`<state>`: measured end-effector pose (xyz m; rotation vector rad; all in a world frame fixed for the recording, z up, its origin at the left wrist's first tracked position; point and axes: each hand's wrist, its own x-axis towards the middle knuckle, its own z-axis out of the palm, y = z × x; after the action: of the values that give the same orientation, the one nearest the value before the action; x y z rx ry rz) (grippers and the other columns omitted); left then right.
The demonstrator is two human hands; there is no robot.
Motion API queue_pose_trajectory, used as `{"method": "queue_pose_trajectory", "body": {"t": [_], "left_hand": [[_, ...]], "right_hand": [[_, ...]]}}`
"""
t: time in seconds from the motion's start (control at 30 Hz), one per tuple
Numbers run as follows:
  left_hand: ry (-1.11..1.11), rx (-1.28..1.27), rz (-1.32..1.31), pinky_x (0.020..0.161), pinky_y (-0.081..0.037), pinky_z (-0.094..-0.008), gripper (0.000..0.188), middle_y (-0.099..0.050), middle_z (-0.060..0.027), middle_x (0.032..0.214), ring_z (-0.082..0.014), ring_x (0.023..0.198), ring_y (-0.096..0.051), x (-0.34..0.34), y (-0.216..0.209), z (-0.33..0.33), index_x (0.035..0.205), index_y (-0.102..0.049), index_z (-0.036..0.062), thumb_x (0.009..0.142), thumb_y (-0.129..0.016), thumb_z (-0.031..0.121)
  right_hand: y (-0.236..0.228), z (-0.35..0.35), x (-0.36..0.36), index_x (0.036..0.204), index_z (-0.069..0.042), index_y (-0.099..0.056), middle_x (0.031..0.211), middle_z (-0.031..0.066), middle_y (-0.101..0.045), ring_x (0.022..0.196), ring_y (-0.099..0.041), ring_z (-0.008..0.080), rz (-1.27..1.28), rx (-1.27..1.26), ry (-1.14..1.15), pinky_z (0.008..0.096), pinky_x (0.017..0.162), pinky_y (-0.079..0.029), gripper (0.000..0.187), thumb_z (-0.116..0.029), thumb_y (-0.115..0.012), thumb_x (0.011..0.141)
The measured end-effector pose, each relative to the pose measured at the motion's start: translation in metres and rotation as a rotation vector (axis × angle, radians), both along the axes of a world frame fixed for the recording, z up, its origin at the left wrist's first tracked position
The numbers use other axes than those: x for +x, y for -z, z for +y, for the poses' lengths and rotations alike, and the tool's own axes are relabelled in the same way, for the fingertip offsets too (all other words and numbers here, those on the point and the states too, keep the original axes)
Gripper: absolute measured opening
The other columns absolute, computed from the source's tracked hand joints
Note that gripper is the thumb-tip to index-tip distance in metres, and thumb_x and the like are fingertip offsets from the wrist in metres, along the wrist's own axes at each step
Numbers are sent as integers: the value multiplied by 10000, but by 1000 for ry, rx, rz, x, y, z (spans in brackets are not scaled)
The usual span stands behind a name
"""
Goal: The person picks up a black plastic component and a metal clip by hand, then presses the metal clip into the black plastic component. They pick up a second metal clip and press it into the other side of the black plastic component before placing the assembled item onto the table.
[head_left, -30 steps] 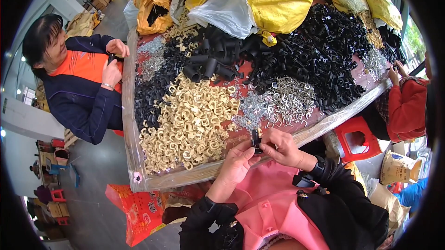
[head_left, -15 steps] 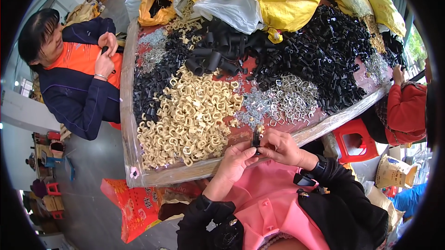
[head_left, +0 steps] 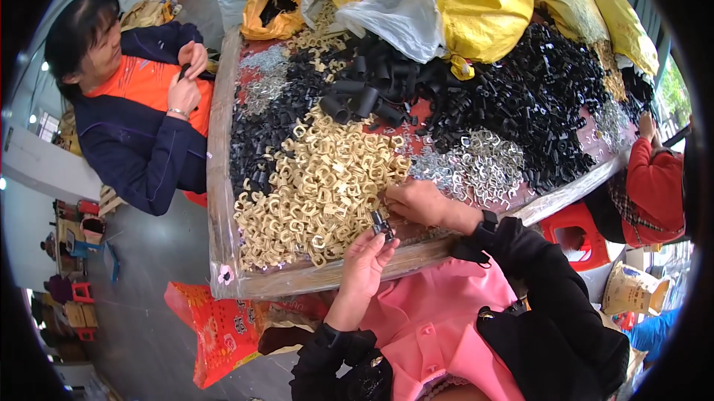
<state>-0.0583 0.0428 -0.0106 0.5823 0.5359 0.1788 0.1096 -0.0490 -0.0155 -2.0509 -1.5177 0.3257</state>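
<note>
My left hand (head_left: 364,261) is closed on a small black plastic part (head_left: 382,227), pinched upright between thumb and fingers above the table's near edge. My right hand (head_left: 421,203) has reached onto the table, its fingers curled together at the right edge of a heap of beige ring-like clips (head_left: 320,185). Whatever its fingertips grip is hidden. Just beyond that hand lie small silvery pieces (head_left: 431,165) and a heap of bent metal U-shaped clips (head_left: 487,163).
Black tubes (head_left: 364,96) and a broad heap of black parts (head_left: 520,89) cover the table's far side, below yellow sacks (head_left: 476,0). A co-worker (head_left: 141,104) stands at the left; another's red sleeve (head_left: 651,185) shows at the right. A red stool (head_left: 576,241) stands near the table edge.
My hands have come apart. The right one has moved forward to the edge of the beige heap, while the left keeps the black part, now tilted more into view. The whole view has shifted slightly.
</note>
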Motion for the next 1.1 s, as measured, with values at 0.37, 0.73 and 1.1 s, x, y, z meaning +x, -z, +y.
{"method": "queue_pose_trajectory", "body": {"t": [0.37,0.73,1.1], "left_hand": [[43,-47,-61,654,-489,-208,159,-584,-85,893,-205,819,-588,8,-8,-11,955,-536,15,802,-524,54],[132,-28,-107,706,-464,-226,199,-574,-82,946,-196,886,-564,23,-14,-31,984,-525,20,799,-532,92],[280,-72,-128,683,-483,-223,258,-577,-84,924,-195,835,-579,21,-10,-28,1022,-513,0,796,-553,118]], "right_hand": [[-16,-31,-20,824,-48,-478,720,0,-545,636,-514,61,1252,293,64,206,549,-411,40,-48,-512,802],[-7,-57,-21,698,-29,-512,747,17,-556,674,-515,72,1443,377,155,209,618,-418,121,-88,-529,802],[-24,-56,-16,737,-46,-571,1051,54,-454,888,-455,114,897,484,-133,268,752,-381,91,-127,-580,777]]}}
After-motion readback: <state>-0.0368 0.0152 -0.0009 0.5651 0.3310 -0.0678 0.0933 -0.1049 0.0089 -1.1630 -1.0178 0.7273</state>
